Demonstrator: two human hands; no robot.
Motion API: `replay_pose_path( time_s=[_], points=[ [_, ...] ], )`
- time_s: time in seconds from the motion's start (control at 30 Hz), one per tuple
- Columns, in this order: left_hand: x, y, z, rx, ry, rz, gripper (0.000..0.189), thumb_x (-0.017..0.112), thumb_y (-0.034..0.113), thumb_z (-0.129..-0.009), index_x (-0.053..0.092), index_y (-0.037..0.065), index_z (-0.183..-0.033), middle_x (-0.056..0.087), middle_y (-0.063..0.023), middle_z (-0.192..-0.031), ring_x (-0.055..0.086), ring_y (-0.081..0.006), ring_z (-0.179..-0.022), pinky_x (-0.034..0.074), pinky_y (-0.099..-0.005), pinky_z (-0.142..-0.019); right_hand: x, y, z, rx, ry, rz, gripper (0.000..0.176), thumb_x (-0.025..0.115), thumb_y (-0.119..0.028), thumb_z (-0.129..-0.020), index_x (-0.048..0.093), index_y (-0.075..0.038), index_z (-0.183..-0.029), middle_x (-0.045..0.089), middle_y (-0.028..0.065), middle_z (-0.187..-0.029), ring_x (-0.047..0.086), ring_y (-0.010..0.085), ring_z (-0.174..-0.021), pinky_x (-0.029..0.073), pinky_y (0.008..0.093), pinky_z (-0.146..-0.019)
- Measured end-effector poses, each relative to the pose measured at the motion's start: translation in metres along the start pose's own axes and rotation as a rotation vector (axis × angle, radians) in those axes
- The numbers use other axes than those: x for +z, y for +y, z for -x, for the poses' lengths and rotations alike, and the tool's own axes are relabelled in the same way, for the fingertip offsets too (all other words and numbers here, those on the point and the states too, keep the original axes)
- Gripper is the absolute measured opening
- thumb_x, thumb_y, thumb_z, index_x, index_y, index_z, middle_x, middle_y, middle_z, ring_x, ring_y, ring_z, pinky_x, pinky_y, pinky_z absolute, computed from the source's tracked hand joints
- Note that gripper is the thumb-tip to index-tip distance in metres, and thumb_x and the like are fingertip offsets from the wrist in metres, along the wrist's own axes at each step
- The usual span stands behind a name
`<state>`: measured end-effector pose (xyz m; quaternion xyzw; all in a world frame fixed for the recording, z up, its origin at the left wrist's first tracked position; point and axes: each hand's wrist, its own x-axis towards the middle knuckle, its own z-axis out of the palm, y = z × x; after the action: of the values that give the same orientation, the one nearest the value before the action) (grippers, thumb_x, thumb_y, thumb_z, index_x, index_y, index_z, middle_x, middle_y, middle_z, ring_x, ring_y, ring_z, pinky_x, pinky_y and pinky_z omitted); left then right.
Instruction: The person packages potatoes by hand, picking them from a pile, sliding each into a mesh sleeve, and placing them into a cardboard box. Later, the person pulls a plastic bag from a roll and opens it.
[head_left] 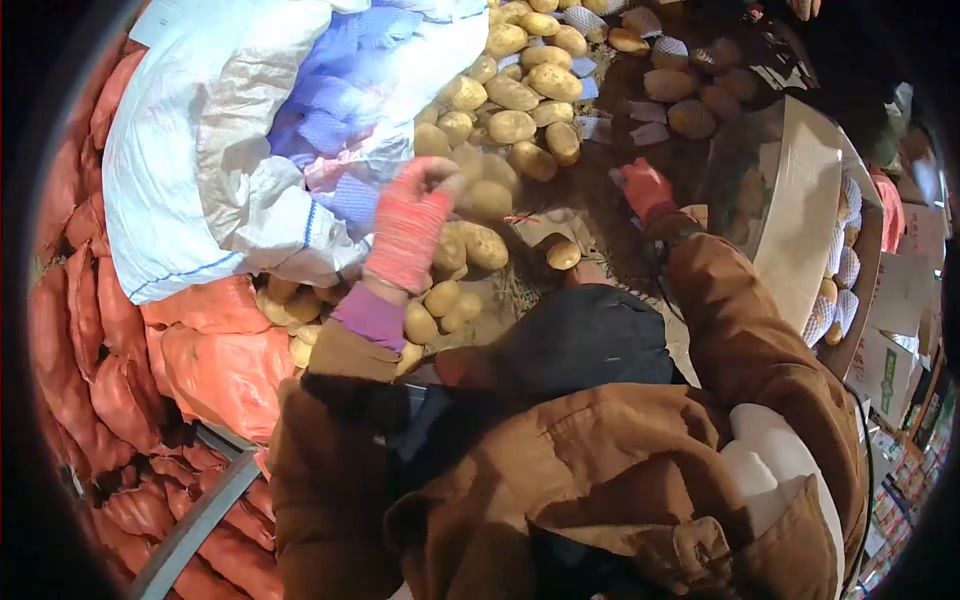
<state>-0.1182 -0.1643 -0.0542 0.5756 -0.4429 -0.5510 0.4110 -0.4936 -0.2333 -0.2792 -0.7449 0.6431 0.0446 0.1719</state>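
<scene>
Brown coat (640, 470) nearest my camera, filling the bottom of the view from my remote seat; dark trouser leg (600, 335) just beyond it. Next down in size: white sack (165, 175) upper left, mouth open, blue-purple mesh (335, 105) spilling inside. Red sacks (75, 340) stacked along the left edge. Carton (800, 190) on the right, with mesh-wrapped potatoes (848, 268) along its far side. Loose potatoes (512, 127) heaped between white sack and carton, top centre, running down beside the left hand (410, 222); these are what's being worked on. Left hand is gloved, above the heap's near edge, fingers curled toward the thumb; I see nothing in it but can't tell if it's pinching something small. Right hand (645, 188), also gloved, sits between heap and carton, a pale bit at its fingertips; can't tell whether it grips that. Smallest: one lone potato (563, 255), by the leg, apart from both hands. Step in hand, my judgement: between grips, hands apart, no potato visibly held. Next move, I'd say, calls for spread fingers and a light grasp, since neighbouring potatoes could roll.
</scene>
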Motion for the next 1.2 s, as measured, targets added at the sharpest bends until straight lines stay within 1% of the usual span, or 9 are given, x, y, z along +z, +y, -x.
replay_pose_path(
  time_s=[0.1, 0.17, 0.43, 0.57, 0.7, 0.8, 0.9, 1.07, 1.2],
  points=[
    [0.010, -0.020, -0.015, 0.016, 0.009, -0.289, 0.023, 0.066, 0.017, -0.091, 0.065, 0.002, -0.108, 0.064, -0.0029, -0.092, 0.061, -0.0108, -0.082, 0.051, -0.0263, -0.072, -0.044, -0.052, -0.004, -0.085, 0.114, -0.730, 0.044, 0.062, -0.015, -0.089, 0.054, -0.006, -0.131, 0.066, 0.0153, -0.114, 0.064, 0.0330, -0.098, 0.052, 0.0410, -0.081],
    [0.025, -0.015, -0.018, -0.009, -0.047, -0.274, 0.028, 0.067, 0.021, -0.090, 0.066, 0.002, -0.110, 0.066, -0.0033, -0.095, 0.062, -0.0118, -0.085, 0.051, -0.0261, -0.076, -0.093, -0.106, 0.014, -0.141, -0.104, -1.480, 0.037, 0.071, -0.012, -0.088, 0.059, -0.003, -0.122, 0.066, 0.0019, -0.095, 0.061, 0.0120, -0.085, 0.051, 0.0283, -0.070],
    [0.051, -0.022, -0.032, -0.041, -0.120, -0.136, 0.030, 0.069, 0.024, -0.089, 0.067, 0.002, -0.109, 0.067, -0.0062, -0.094, 0.061, -0.0129, -0.084, 0.050, -0.0284, -0.077, -0.149, -0.163, 0.029, -0.276, -0.327, -1.493, 0.016, 0.073, -0.020, -0.088, 0.064, -0.008, -0.094, 0.062, -0.0026, -0.082, 0.058, 0.0068, -0.074, 0.049, 0.0241, -0.063],
    [0.043, -0.048, -0.040, 0.162, -0.086, -0.451, 0.011, 0.061, 0.012, -0.086, 0.065, 0.003, -0.092, 0.064, -0.0150, -0.088, 0.063, -0.0286, -0.082, 0.051, -0.0372, -0.076, -0.163, -0.161, 0.017, -0.979, 0.457, -0.474, 0.022, 0.072, -0.025, -0.087, 0.062, -0.006, -0.091, 0.059, 0.0032, -0.087, 0.060, 0.0155, -0.083, 0.050, 0.0313, -0.069],
    [0.037, -0.066, -0.034, 0.559, -0.110, -1.147, 0.019, 0.051, 0.004, -0.084, 0.064, 0.009, -0.096, 0.064, -0.0152, -0.095, 0.064, -0.0323, -0.091, 0.052, -0.0409, -0.080, -0.140, -0.169, 0.020, -0.518, -0.361, -1.112, 0.029, 0.071, -0.028, -0.087, 0.059, -0.005, -0.100, 0.060, 0.0099, -0.095, 0.061, 0.0211, -0.096, 0.049, 0.0367, -0.078],
    [0.022, -0.082, -0.045, 0.648, -0.112, -1.257, 0.022, 0.052, 0.009, -0.086, 0.062, 0.007, -0.106, 0.065, -0.0144, -0.100, 0.064, -0.0298, -0.091, 0.052, -0.0404, -0.081, -0.123, -0.166, -0.013, -0.568, -0.175, -1.079, 0.029, 0.067, -0.025, -0.089, 0.059, -0.004, -0.108, 0.061, 0.0142, -0.098, 0.061, 0.0244, -0.096, 0.051, 0.0382, -0.082],
    [0.016, -0.040, -0.052, -0.462, 0.096, 0.191, 0.038, 0.055, 0.027, -0.093, 0.054, 0.005, -0.124, 0.062, -0.0131, -0.111, 0.059, -0.0288, -0.107, 0.045, -0.0390, -0.095, -0.103, -0.132, -0.112, -0.543, 0.365, -0.797, 0.030, 0.065, -0.014, -0.084, 0.060, -0.004, -0.111, 0.062, 0.0173, -0.110, 0.062, 0.0320, -0.100, 0.052, 0.0395, -0.086],
    [-0.027, -0.160, -0.074, 0.192, 0.129, -0.295, 0.034, 0.054, 0.034, -0.096, 0.059, 0.006, -0.116, 0.063, -0.0091, -0.104, 0.061, -0.0194, -0.094, 0.050, -0.0360, -0.082, -0.049, -0.115, -0.218, -0.457, 0.584, 0.278, 0.040, 0.058, -0.017, -0.084, 0.054, -0.013, -0.124, 0.056, 0.0223, -0.114, 0.057, 0.0371, -0.105, 0.052, 0.0451, -0.085],
    [-0.007, -0.107, -0.068, -0.069, -0.040, -0.138, 0.034, 0.055, 0.033, -0.097, 0.059, 0.006, -0.117, 0.065, -0.0076, -0.104, 0.062, -0.0191, -0.089, 0.052, -0.0342, -0.079, -0.037, -0.114, -0.211, -0.168, 0.250, 0.109, 0.023, 0.056, -0.016, -0.086, 0.065, -0.009, -0.106, 0.059, 0.0202, -0.108, 0.058, 0.0386, -0.106, 0.050, 0.0510, -0.084]
  ],
)
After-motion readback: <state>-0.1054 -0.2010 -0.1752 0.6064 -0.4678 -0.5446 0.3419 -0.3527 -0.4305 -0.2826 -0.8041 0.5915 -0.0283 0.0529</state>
